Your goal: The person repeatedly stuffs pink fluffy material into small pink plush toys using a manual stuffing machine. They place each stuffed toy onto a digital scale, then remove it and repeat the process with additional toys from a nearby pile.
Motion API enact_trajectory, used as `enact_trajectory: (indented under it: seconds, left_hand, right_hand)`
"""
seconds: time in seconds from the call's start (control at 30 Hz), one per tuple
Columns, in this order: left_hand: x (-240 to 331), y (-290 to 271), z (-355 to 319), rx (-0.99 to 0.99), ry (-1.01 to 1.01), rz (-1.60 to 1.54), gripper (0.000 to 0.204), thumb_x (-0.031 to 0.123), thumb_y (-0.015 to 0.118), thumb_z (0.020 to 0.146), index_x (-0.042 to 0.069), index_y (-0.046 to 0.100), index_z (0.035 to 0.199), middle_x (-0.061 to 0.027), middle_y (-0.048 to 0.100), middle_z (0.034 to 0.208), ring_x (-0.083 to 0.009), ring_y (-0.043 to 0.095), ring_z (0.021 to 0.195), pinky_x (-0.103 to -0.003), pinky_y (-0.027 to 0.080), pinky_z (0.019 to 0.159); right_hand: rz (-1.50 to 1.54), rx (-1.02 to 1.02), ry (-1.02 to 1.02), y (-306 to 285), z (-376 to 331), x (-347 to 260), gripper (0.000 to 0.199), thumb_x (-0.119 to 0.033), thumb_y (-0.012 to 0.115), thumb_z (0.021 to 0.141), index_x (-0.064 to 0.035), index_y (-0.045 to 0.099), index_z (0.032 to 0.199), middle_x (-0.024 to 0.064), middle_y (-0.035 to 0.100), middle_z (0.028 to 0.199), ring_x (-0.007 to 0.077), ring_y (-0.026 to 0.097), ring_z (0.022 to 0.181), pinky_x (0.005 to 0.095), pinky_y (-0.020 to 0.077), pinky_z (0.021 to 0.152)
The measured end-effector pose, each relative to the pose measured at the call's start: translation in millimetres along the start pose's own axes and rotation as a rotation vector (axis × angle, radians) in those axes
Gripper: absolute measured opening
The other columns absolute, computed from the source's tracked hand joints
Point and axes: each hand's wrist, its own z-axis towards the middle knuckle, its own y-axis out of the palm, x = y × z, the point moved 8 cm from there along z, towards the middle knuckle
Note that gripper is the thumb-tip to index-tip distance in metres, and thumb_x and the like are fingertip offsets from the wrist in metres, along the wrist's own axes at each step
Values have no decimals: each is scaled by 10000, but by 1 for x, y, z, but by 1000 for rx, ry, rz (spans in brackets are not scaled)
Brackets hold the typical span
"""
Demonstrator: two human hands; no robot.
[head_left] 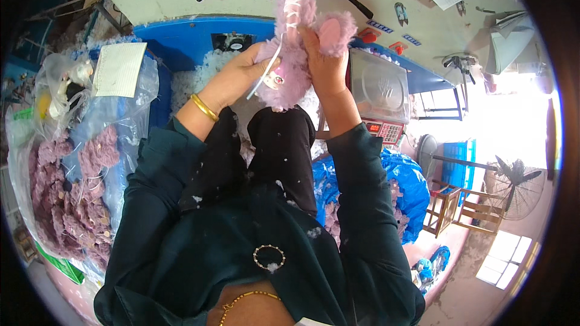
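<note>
**Counts by kind**

Two hands are seen, left (237, 78) and right (323, 60); one pink plush toy (296, 36) is held between them. One gold bangle (204, 107) is counted, one scale (379, 93), one paper sheet (119, 69), one blue bin (181, 39), one blue bag (408, 184). One clear bag of plush skins (72, 205) is noted; the skins inside cannot be counted. One fan (513, 184), two wooden chairs (462, 208).

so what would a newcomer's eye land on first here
Top centre, both hands, the left hand and right hand, grip a fluffy pink plush toy raised against a machine's nozzle. At far left, a clear bag of purple plush skins bulges; a blue bag sits right.
</note>
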Motion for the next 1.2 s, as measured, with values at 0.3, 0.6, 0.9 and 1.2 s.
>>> enact_trajectory:
  seconds: [0.3,0.6,0.9,1.2]
  left_hand:
    - [58,53,-27,460,662,1295,250,43,616,648,49,515,877,-111,563,840,-302,561,809,-394,430,676]
    - [78,44,-26,623,617,1009,463,138,806,583,33,495,909,-138,523,834,-335,534,813,-377,440,696]
    - [52,32,-46,397,530,800,310,164,720,752,17,535,953,-132,579,819,-309,581,743,-380,464,677]
    - [18,23,-42,256,275,-19,388,273,412,997,-13,480,1251,-56,584,1072,-103,539,952,-242,438,834]
  right_hand:
    - [-891,-181,-535,26,-16,-50,244,-200,545,884,-3,618,759,195,618,766,381,601,765,439,481,669]
    - [-267,53,462,37,47,100,479,-433,554,797,38,632,753,282,611,726,451,614,773,461,496,665]
    - [-285,-240,507,7,-3,-9,436,-377,680,751,47,658,850,220,662,795,320,662,785,376,500,677]
    - [1242,-458,939,30,-98,24,365,-283,680,838,0,604,1057,30,643,846,116,612,693,227,478,579]
